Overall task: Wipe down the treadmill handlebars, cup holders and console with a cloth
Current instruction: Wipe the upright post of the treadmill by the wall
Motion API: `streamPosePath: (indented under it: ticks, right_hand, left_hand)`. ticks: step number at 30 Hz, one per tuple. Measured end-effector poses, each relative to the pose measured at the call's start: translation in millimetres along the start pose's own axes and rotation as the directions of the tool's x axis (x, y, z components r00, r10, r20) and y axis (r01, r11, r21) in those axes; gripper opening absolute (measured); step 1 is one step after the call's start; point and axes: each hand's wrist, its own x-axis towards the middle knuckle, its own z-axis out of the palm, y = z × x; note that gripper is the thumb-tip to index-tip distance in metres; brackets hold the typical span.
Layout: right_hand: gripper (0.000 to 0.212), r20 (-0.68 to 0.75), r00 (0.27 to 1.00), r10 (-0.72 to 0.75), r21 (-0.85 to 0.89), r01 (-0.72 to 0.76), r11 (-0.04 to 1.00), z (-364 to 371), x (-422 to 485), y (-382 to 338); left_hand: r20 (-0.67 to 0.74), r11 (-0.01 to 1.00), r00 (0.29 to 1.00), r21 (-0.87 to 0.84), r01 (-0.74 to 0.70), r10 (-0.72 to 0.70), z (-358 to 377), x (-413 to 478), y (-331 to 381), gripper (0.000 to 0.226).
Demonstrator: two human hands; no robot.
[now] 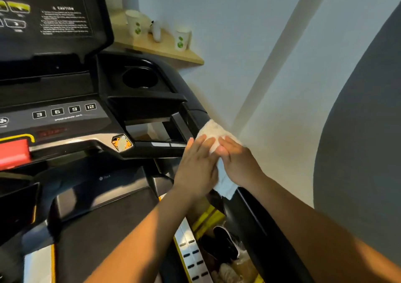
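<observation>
A white cloth (211,130) is draped over the treadmill's black right handlebar (249,209). My left hand (198,165) lies on the cloth's left side with fingers fairly straight, pressing it against the bar. My right hand (235,159) covers the cloth from the right, fingers extended over it. A corner of the cloth hangs below my hands. The round cup holder (140,77) sits further up the same side. The console (56,113) with numbered speed buttons is at left.
A red safety key block (14,152) sits at the console's lower left. A wooden shelf (165,48) behind holds two paper cups (182,38) and a small white bottle. The wall runs close along the right. Shoes (223,245) lie on the floor below the handlebar.
</observation>
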Motion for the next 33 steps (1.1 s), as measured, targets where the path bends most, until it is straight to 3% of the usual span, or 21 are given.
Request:
streamPosePath:
  ticks: [2,4,6,8,11,15,18,23,29,33]
  right_hand:
    - [0.034,-0.012,1.000,0.010,0.107,-0.009,0.994,-1.4,-2.2,3.7]
    - [0.041,-0.016,0.997,0.069,0.108,-0.067,0.992,-5.7,-14.1,5.1]
    - [0.058,0.133,0.981,0.141,0.120,-0.157,0.980,-2.2,-34.6,12.5]
    - [0.073,0.235,0.962,0.136,0.038,-0.149,0.988,-3.4,-44.0,13.8]
    - [0.076,0.264,0.955,0.134,-0.053,-0.125,0.991,-4.9,-35.2,5.3]
    - [0.070,0.187,0.972,0.144,-0.051,-0.137,0.989,1.0,-11.2,-4.4]
    - [0.068,0.159,0.973,0.165,-0.045,-0.160,0.986,3.2,3.6,-10.2]
    - [0.072,0.068,0.986,0.150,-0.018,-0.149,0.989,1.8,-1.7,-7.2]
    - [0.072,0.057,0.981,0.184,0.050,-0.187,0.981,6.6,-23.4,-0.3]
    - [0.073,0.043,0.979,0.200,0.129,-0.204,0.970,6.5,-40.4,8.0]
  left_hand:
    - [0.009,0.999,1.000,-0.029,-0.014,0.014,4.1,4.6,-1.6,0.054]
    - [-0.011,0.996,1.000,-0.091,0.011,-0.013,10.9,-3.0,3.1,0.058]
    - [-0.027,0.989,0.999,-0.145,0.036,-0.041,14.6,-14.5,11.4,0.061]
    - [-0.010,0.984,0.999,-0.172,0.046,-0.049,17.6,-24.9,19.7,0.065]
    - [0.003,0.991,0.999,-0.127,0.034,-0.034,19.7,-26.5,23.3,0.069]
    - [0.009,0.998,0.999,-0.047,0.039,-0.039,12.7,-3.7,9.6,0.066]
    - [0.087,0.993,0.991,-0.054,0.105,-0.100,5.1,15.2,-5.2,0.070]
    - [0.104,0.993,0.993,-0.090,0.071,-0.062,-3.9,18.0,-7.0,0.068]
    - [0.005,0.986,1.000,-0.165,0.031,-0.030,10.7,-4.3,1.1,0.064]
    - [-0.063,0.995,0.998,-0.103,-0.003,-0.003,17.0,-17.1,11.1,0.061]
